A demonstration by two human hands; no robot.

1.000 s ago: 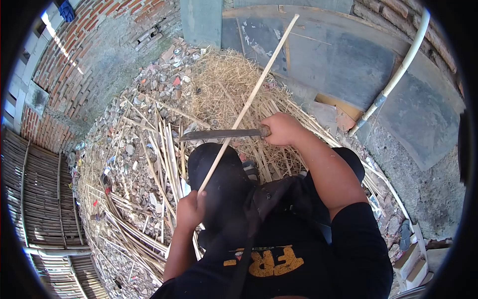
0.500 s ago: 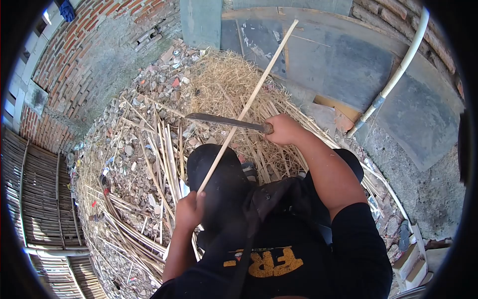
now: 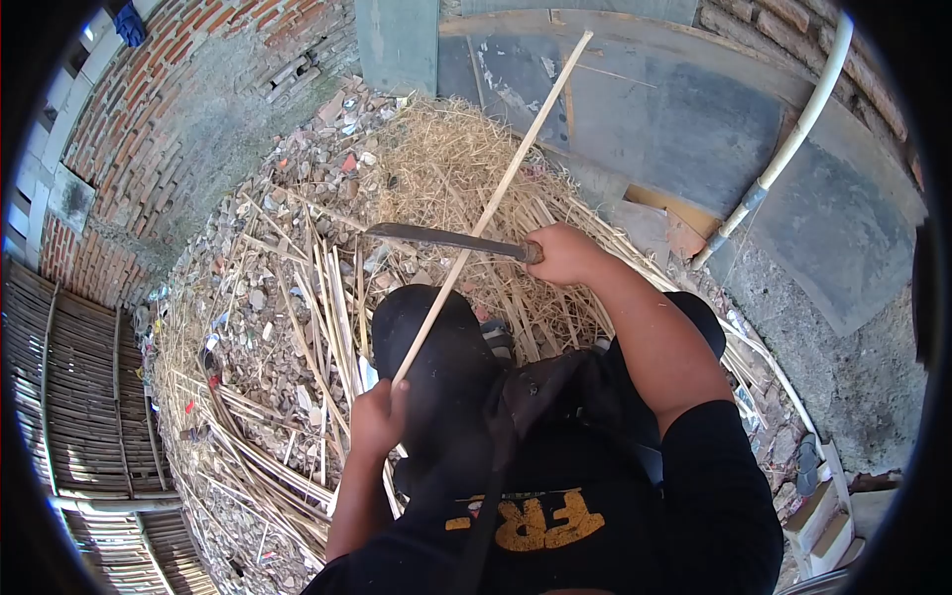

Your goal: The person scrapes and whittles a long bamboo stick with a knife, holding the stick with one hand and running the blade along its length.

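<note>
A long pale bamboo strip [image 3: 519, 159] slants up and away across my left knee. Its near end is in my left hand [image 3: 378, 420], which is closed around it with the thumb along the top. My right hand [image 3: 566, 255] is wrapped round the handle of a machete [image 3: 451, 238]. The dark blade points left and crosses over the strip about midway along it; whether the edge presses on the wood I cannot tell.
Split bamboo strips [image 3: 334, 297] lie left of my knees over rubble [image 3: 256, 297]. A heap of shavings [image 3: 436, 149] sits ahead. Grey panels [image 3: 674, 119] and a white pipe [image 3: 793, 159] lean at the right. A brick wall [image 3: 188, 109] and bamboo slats [image 3: 84, 387] border the left.
The bamboo strip's far end has dipped very slightly. The machete and my right hand have shifted a touch toward the far side; my left hand keeps its place.
</note>
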